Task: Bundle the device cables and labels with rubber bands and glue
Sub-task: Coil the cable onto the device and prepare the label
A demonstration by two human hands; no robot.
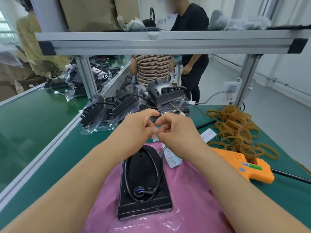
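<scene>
A black device (144, 190) lies on a pink sheet (190, 195) in front of me, its black cable (157, 167) looped over its top. Thin coloured wires and white labels (172, 159) hang from where my hands meet, above the device's far end. My left hand (139, 125) and my right hand (176, 130) are close together, fingers curled, pinching the wire and label bundle between them; what the fingertips hold is largely hidden. An orange glue gun (244, 165) lies to the right. A heap of tan rubber bands (235, 130) sits beyond it.
Several bagged black devices (117, 108) are piled at the far edge of the green mat (42, 118). More white labels (208, 134) lie near the rubber bands. An aluminium frame (161, 42) spans overhead, with a power strip (230, 93) on its right post. People stand beyond.
</scene>
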